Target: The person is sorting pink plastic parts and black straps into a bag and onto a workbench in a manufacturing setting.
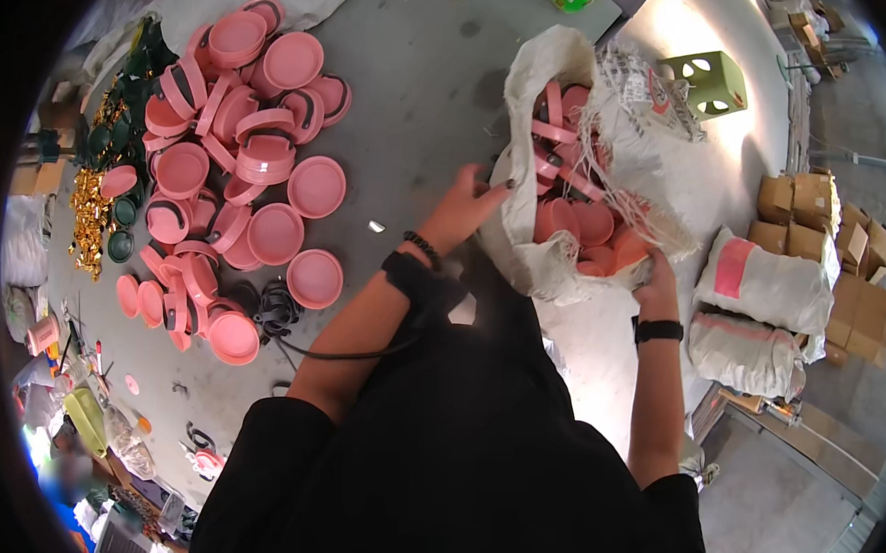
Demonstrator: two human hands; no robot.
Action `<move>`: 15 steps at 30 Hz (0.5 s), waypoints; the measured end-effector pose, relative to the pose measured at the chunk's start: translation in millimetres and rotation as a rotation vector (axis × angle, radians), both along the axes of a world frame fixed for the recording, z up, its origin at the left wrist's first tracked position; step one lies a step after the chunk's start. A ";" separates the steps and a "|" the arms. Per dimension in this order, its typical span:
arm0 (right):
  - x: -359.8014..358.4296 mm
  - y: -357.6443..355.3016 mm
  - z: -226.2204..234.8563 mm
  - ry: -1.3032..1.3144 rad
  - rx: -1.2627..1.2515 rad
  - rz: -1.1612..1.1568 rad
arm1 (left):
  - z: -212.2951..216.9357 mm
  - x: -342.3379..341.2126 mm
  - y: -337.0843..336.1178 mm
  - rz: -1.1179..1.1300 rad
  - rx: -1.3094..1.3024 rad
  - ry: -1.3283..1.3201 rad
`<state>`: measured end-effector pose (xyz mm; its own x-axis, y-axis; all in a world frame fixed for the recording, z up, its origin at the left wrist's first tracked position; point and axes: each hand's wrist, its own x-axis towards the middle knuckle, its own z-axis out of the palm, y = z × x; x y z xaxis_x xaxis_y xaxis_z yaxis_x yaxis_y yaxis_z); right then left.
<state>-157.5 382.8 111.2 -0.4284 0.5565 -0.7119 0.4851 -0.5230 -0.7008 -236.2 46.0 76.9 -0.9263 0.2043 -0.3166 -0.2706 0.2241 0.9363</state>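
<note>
Person stands over a white woven sack (547, 112) resting on the concrete floor (413, 85), its mouth open and filled with pink plastic lids (576, 223). Left hand (464, 210) has its grip closed on the sack's near left rim, fingers spread over the fabric. Right hand (655, 283) has its grip clenched on the lower right rim. A loose pile of pink lids (238, 166) lies on the floor well to the left; cardboard boxes (826, 227) stand at right.

Woven plastic sack (543, 82); smooth plastic lids (571, 221)
</note>
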 end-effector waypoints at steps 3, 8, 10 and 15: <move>13.5 -13.7 12.0 0.027 -0.048 0.009 | -5.7 -6.9 29.1 0.055 0.178 -0.138; 44.2 19.3 17.3 -0.007 -0.016 0.057 | -24.4 -10.4 49.5 0.087 0.246 -0.301; 51.9 34.1 20.2 0.027 -0.001 0.142 | -24.0 -2.2 46.9 0.369 0.486 -0.383; 27.4 97.8 33.3 0.019 0.409 0.657 | 9.5 26.1 58.9 0.650 0.437 -0.387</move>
<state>-130.1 480.6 144.5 -0.7718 0.4011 -0.4934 0.5921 0.1702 -0.7877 -210.1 104.9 86.3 -0.7449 -0.1503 -0.6500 -0.5370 -0.4432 0.7178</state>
